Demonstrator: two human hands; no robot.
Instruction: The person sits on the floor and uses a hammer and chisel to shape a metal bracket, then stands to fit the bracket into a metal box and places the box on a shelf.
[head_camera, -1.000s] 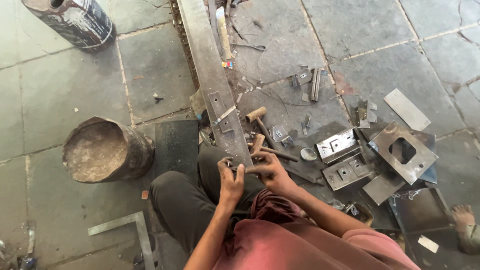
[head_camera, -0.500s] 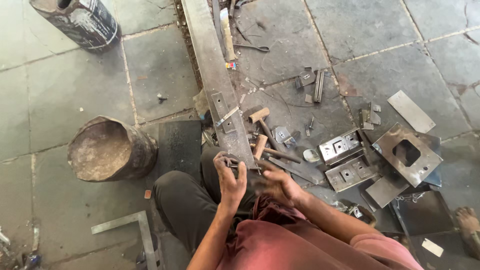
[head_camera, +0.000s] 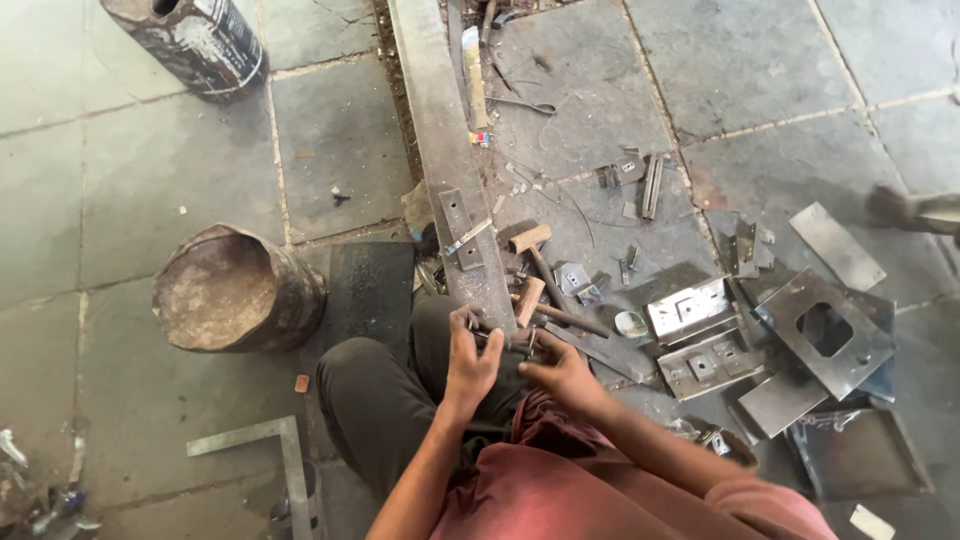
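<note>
I sit on a stone floor with my knees up. My left hand (head_camera: 470, 360) and my right hand (head_camera: 556, 372) meet over my lap and both grip a small dark metal part (head_camera: 505, 343) between them. Its exact shape is hidden by my fingers. Just ahead of my hands lies the near end of a long grey metal bar (head_camera: 445, 150) that runs away from me. Two wooden-handled hammers (head_camera: 530, 285) lie right beside it.
A rusty round drum (head_camera: 235, 290) lies on its side at the left, with a black mat (head_camera: 370, 290) next to it. Cut steel plates with square holes (head_camera: 820, 335) and small brackets (head_camera: 690, 310) are scattered at the right. A dark cylinder (head_camera: 195, 40) stands far left. An angle piece (head_camera: 290, 465) lies near my left.
My hands have stayed together on the small part, turning it slightly. The view has shifted a little, and a person's foot has come in at the right edge.
</note>
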